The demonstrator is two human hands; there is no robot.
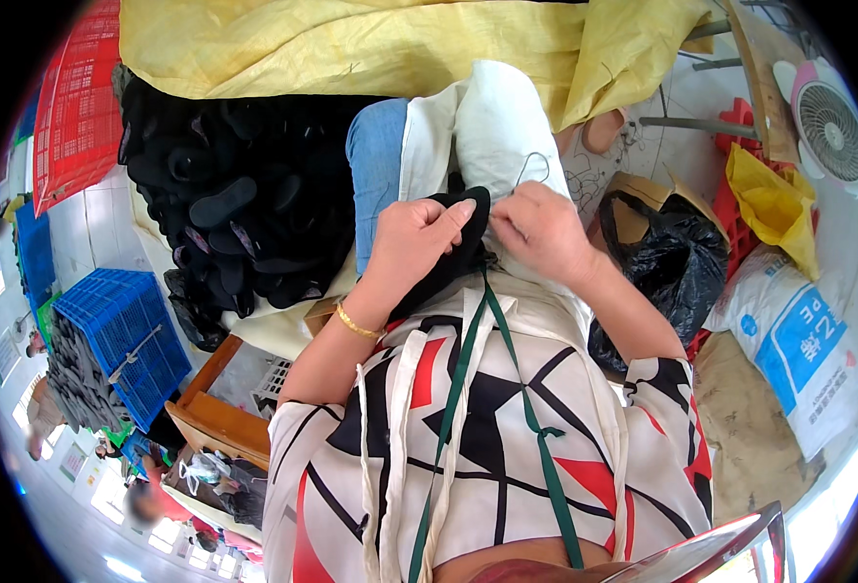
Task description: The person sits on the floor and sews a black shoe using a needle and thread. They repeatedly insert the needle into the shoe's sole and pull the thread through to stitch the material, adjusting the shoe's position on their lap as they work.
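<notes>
While my left hand [414,243] wraps closed around the black sole piece [458,255], that piece lies on my lap with its long axis slanting from lower left, near my wrist, up to the right, its rounded end pointing toward my right hand [543,231]. My right hand pinches narrowly at that upper end; whether it grips the piece itself or something fine there, I cannot tell. Both hands touch at the piece, above the white cloth [497,131] on my knee. A heap of black soles [240,214] crowds my left; a black bag [677,262] sits close on my right.
</notes>
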